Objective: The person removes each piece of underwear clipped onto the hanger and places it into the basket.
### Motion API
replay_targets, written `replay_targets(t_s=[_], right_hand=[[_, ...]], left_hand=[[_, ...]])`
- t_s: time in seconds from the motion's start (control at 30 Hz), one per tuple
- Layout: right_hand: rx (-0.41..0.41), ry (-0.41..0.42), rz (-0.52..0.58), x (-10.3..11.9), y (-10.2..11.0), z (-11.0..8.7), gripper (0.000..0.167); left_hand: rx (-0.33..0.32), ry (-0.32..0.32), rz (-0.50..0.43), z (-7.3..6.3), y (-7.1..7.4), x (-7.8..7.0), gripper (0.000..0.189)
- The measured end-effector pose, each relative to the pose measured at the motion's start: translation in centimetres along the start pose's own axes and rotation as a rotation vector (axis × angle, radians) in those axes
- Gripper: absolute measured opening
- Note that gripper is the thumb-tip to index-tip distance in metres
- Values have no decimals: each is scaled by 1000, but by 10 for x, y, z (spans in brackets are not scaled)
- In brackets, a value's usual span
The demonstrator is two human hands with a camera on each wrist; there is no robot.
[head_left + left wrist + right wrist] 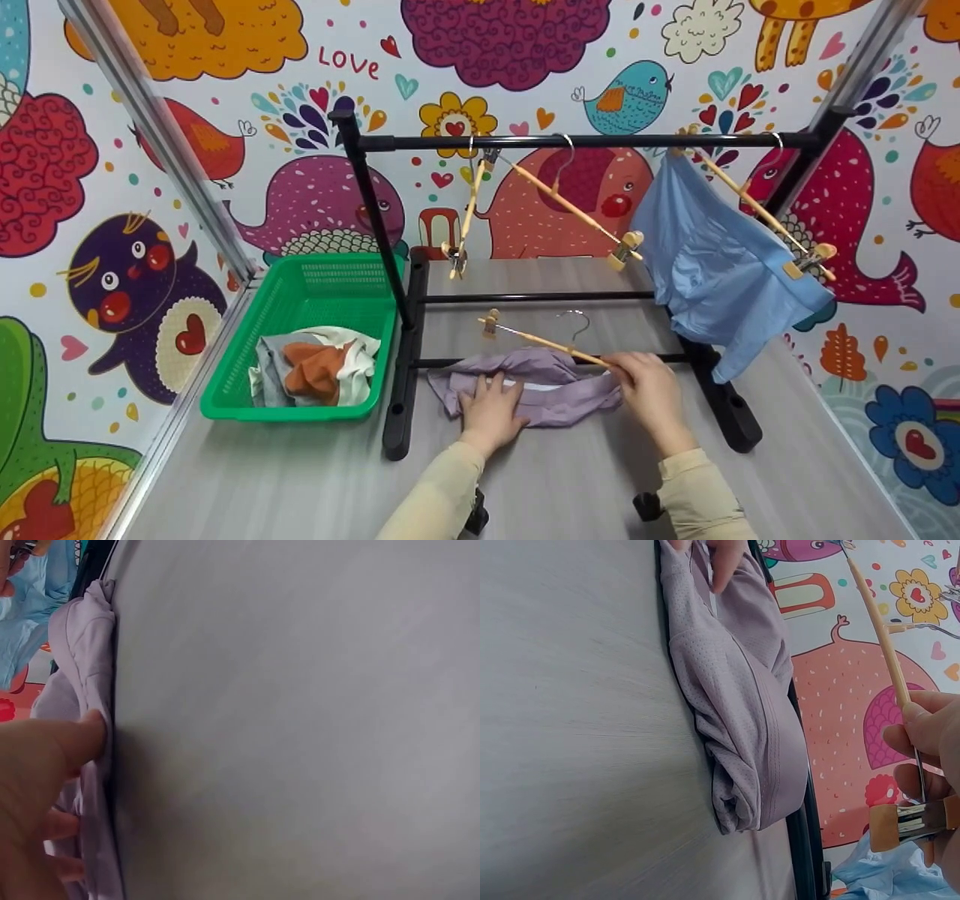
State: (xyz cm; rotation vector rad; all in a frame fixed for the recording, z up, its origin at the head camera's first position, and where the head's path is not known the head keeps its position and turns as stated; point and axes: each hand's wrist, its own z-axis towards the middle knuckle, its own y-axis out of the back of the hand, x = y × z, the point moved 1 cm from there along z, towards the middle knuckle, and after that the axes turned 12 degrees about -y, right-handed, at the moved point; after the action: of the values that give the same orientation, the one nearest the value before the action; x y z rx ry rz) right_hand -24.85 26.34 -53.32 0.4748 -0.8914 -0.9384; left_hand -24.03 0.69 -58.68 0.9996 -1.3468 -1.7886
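Purple garment [562, 409] lies under left hand [491, 412], beside right [651, 390]

A green basket [292, 413] and a black rack [600, 141] are being carried by the grey table [570, 480], side by side. Between the rack's feet [406, 375], a purple garment [570, 409] is being supported there too.

A cartoon penguin [146, 319] and blue bird [628, 101] decorate the wall [525, 105].

The garment [562, 403] lies right of the basket [300, 413], between rack feet [737, 426].
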Motion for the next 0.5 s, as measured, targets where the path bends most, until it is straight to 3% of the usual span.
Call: replay_targets(t_s=[0.13,0.5], right_hand=[[3,4,3,0,0,1,19],[2,-2,6,0,0,0,20]], left_hand=[[21,14,-17,0,0,0,58],[-28,14,58,2,2,-4,48]])
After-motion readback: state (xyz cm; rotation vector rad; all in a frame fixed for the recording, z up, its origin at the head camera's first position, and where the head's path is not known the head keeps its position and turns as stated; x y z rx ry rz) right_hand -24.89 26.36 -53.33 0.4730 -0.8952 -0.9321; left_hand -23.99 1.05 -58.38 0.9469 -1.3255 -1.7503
